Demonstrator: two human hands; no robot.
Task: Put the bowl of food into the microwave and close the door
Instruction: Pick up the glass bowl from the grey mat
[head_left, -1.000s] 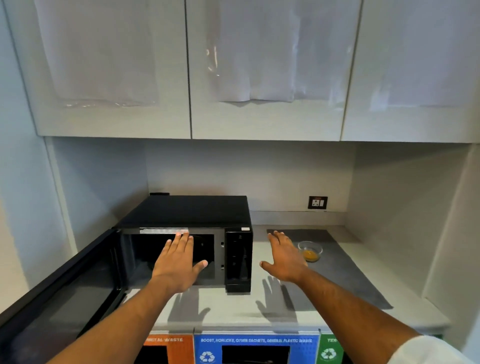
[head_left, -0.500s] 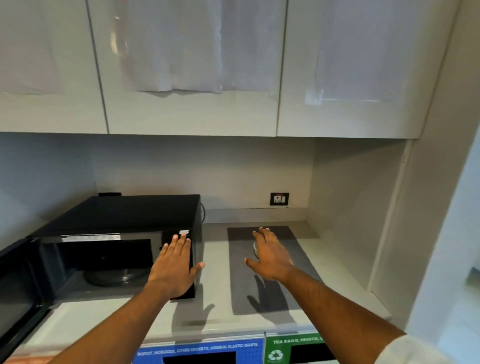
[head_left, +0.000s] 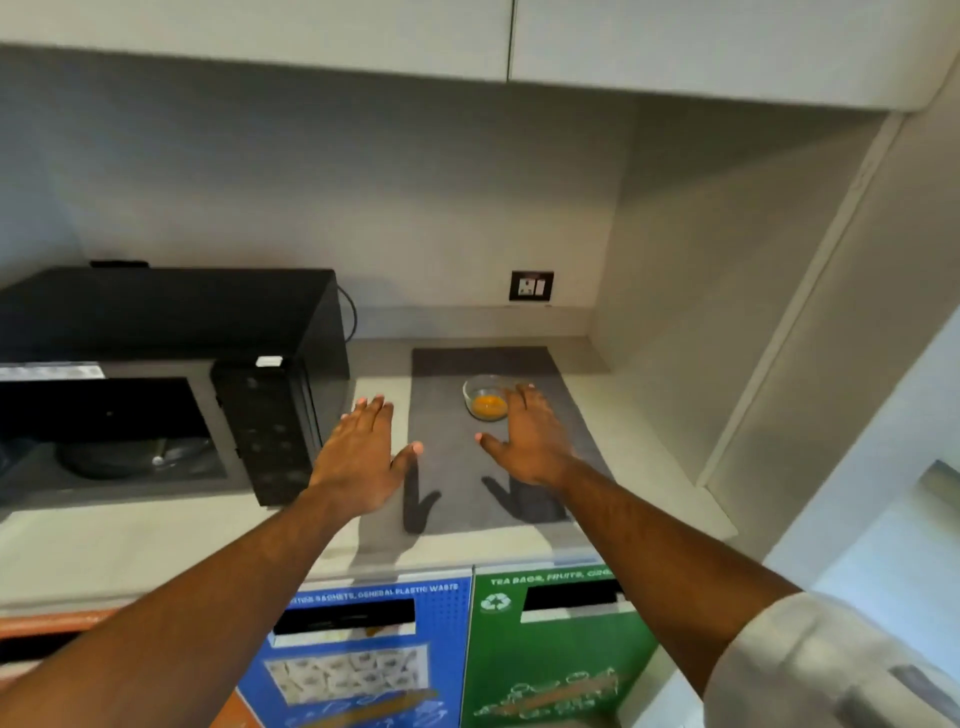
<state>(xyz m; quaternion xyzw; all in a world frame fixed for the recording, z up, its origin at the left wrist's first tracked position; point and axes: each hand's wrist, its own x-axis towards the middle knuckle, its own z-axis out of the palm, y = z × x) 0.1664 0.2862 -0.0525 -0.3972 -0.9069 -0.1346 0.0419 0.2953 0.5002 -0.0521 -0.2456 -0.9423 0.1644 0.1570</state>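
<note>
Glass bowl (head_left: 485, 397) sits centre frame on the grey mat (head_left: 457, 467); both hands flat-open, empty.
Looks light, rigid, slick, breakable: right hand (head_left: 530, 441) beside it should cup the wall under the rim; left hand (head_left: 358, 457) hovers above the desk (head_left: 130, 540) near the microwave (head_left: 171, 332).

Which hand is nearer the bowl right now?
The right hand: its fingers reach the rim of the glass bowl on the grey mat, while the left hand hovers beside the microwave.
</note>
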